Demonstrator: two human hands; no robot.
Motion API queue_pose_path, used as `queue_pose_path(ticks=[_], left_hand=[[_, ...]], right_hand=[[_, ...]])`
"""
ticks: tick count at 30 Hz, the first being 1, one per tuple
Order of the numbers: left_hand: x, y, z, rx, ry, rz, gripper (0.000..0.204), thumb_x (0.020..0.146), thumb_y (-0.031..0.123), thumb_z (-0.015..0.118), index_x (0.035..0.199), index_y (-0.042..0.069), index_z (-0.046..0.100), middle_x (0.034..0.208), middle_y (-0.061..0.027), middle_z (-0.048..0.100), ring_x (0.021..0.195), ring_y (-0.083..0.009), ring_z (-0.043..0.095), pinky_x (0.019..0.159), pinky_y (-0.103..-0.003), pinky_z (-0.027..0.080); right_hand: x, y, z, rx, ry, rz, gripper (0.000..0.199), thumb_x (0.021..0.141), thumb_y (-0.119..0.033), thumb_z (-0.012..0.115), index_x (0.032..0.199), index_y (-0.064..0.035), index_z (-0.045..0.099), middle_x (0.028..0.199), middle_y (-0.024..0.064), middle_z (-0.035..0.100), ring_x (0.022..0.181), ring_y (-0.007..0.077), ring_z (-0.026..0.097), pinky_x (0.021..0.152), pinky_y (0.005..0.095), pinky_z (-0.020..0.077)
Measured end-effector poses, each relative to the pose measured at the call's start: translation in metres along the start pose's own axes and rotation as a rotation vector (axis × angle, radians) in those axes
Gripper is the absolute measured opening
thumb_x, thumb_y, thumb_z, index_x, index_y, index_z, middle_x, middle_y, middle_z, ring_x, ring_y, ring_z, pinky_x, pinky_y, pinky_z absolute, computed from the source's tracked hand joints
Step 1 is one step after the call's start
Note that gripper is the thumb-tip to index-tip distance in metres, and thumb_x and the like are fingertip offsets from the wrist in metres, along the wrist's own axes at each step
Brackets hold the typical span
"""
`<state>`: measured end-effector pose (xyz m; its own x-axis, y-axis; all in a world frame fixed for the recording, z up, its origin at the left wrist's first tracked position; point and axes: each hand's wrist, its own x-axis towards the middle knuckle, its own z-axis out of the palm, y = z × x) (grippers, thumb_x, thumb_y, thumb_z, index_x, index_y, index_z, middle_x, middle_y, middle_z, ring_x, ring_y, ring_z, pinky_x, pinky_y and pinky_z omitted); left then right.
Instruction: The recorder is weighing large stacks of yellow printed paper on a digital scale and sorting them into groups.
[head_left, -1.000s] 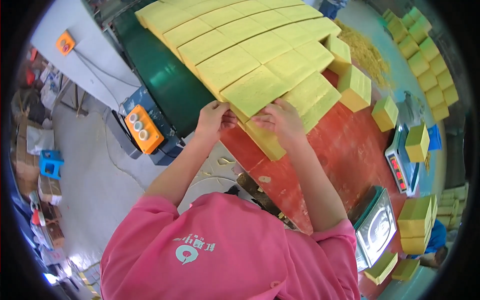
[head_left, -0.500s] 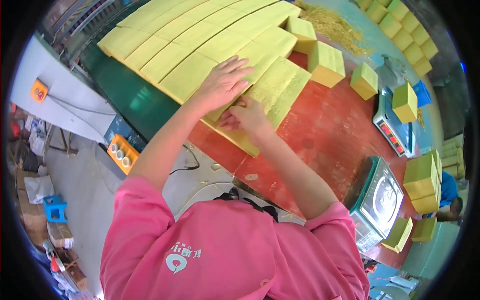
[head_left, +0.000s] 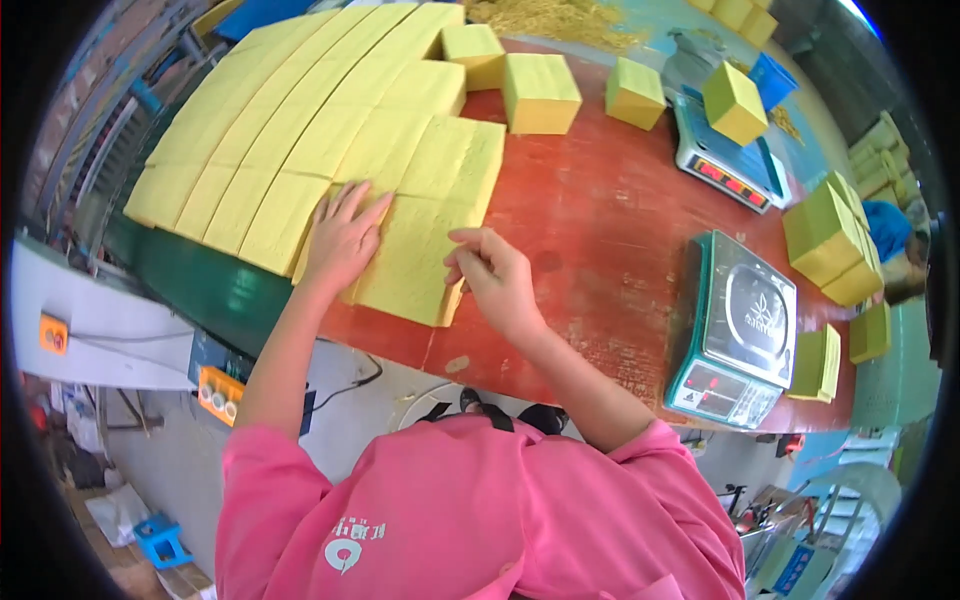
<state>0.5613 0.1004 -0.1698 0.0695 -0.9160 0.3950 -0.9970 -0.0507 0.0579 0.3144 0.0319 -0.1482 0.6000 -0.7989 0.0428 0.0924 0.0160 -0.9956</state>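
Flat yellow slabs (head_left: 330,130) lie side by side in rows over the left half of a red table (head_left: 590,230). My left hand (head_left: 343,240) rests flat, fingers spread, on the nearest yellow slab (head_left: 415,265) at the table's front edge. My right hand (head_left: 493,275) is curled at that slab's right edge, fingertips touching its side. Whether it grips the slab I cannot tell.
Yellow cubes (head_left: 540,92) stand at the back of the table, and one yellow cube (head_left: 735,100) sits on a far scale (head_left: 730,165). A green digital scale (head_left: 735,335) stands at the right front. More yellow blocks (head_left: 835,235) are stacked at the right. A control box (head_left: 222,392) with buttons hangs below the table.
The view has shifted, so the slabs now lie further left and lower. My left hand has slid down onto the nearest slab, and my right hand has moved to its right edge.
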Motion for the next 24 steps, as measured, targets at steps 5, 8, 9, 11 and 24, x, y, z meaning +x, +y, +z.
queue_pose_path(ticks=[5, 8, 9, 11, 24], left_hand=[[-0.004, -0.002, 0.001, 0.018, -0.075, -0.003, 0.044, 0.095, 0.021, 0.045, 0.138, 0.020, 0.052, 0.148, -0.0121, 0.039, 0.138, -0.0337, 0.034, 0.112, -0.055, 0.026], [-0.011, -0.004, -0.001, 0.026, -0.138, -0.021, 0.045, 0.098, 0.024, 0.041, 0.141, 0.018, 0.049, 0.153, -0.0115, 0.033, 0.141, -0.0336, 0.029, 0.113, -0.054, 0.023], [-0.009, -0.007, 0.000, 0.048, -0.174, -0.032, 0.045, 0.099, 0.026, 0.039, 0.143, 0.017, 0.047, 0.155, -0.0110, 0.030, 0.143, -0.0333, 0.027, 0.114, -0.054, 0.021], [-0.014, -0.023, 0.005, 0.089, -0.189, -0.025, 0.046, 0.100, 0.028, 0.037, 0.144, 0.017, 0.046, 0.157, -0.0105, 0.028, 0.144, -0.0328, 0.025, 0.115, -0.053, 0.020], [0.005, 0.089, -0.011, -0.122, -0.060, -0.352, 0.051, 0.096, 0.024, 0.051, 0.139, -0.002, 0.043, 0.143, -0.0225, 0.045, 0.135, -0.0366, 0.040, 0.112, -0.043, 0.032]], right_hand=[[-0.052, 0.040, -0.055, -0.174, 0.165, -0.138, 0.022, 0.092, 0.001, 0.054, 0.114, 0.0020, 0.059, 0.085, 0.0103, 0.067, 0.077, 0.0133, 0.067, 0.070, 0.0277, 0.0533], [-0.099, 0.055, -0.087, -0.275, 0.246, -0.078, 0.024, 0.089, 0.003, 0.057, 0.112, 0.0015, 0.061, 0.090, 0.0126, 0.067, 0.081, 0.0175, 0.068, 0.071, 0.0306, 0.0543], [-0.114, 0.056, -0.096, -0.270, 0.257, -0.078, 0.024, 0.089, 0.003, 0.057, 0.112, 0.0015, 0.061, 0.090, 0.0126, 0.067, 0.081, 0.0175, 0.068, 0.071, 0.0306, 0.0543], [-0.137, 0.058, -0.115, -0.594, 0.314, -0.155, 0.028, 0.083, 0.006, 0.058, 0.111, 0.0005, 0.062, 0.098, 0.0161, 0.066, 0.089, 0.0265, 0.067, 0.078, 0.0351, 0.0538], [-0.159, 0.072, -0.166, -0.603, 0.193, -0.326, 0.033, 0.075, 0.007, 0.063, 0.106, -0.0018, 0.063, 0.114, 0.0134, 0.063, 0.109, 0.0332, 0.059, 0.092, 0.0409, 0.0464]])
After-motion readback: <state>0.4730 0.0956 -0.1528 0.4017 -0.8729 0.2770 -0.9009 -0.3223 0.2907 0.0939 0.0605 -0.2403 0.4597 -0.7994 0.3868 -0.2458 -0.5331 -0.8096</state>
